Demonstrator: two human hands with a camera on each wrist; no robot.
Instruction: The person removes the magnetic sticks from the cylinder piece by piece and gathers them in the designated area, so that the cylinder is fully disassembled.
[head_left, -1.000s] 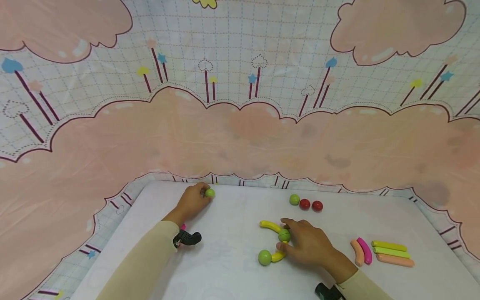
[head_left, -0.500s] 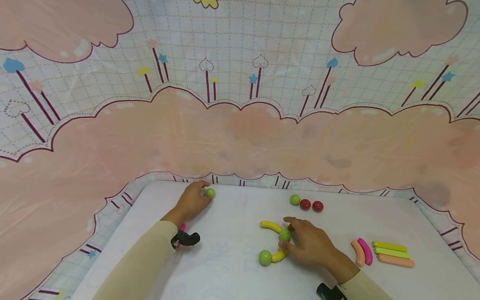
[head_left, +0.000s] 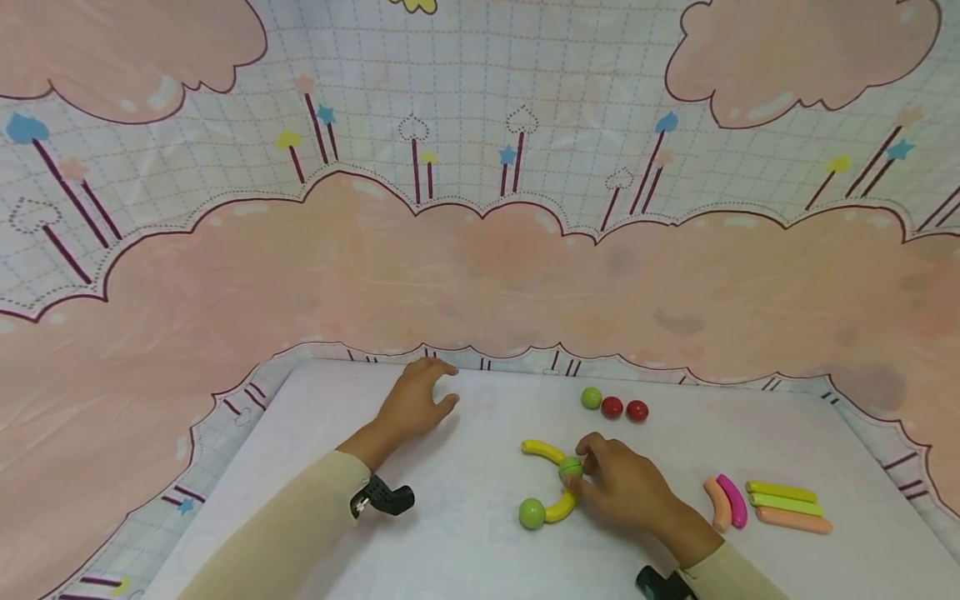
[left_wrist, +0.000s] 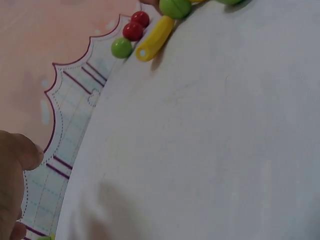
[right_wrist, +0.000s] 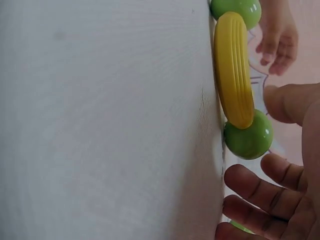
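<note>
My left hand (head_left: pixel 416 400), near the far edge of the white table, holds nothing; its thumb and fingers stand apart. A sliver of green (left_wrist: pixel 45 239) shows beneath it in the left wrist view. My right hand (head_left: pixel 626 483) has its thumb and index finger on either side of a green ball (head_left: pixel 571 468); whether they touch it I cannot tell, as small gaps show in the right wrist view. One yellow curved rod (head_left: pixel 542 450) runs up and left from that ball. Another yellow curved rod (head_left: pixel 561 507) runs down to a second green ball (head_left: pixel 532 513).
Behind my right hand lie a loose green ball (head_left: pixel 591 398) and two red balls (head_left: pixel 612 407). On the right are an orange curved rod (head_left: pixel 717 505), a pink curved rod (head_left: pixel 732 501) and three straight rods (head_left: pixel 786 502). A patterned cloth (head_left: pixel 480 283) hangs behind the table.
My left hand has let go of a green ball at the far edge and shifted right, hiding it in the head view. My right fingers have drawn slightly closer around their ball.
</note>
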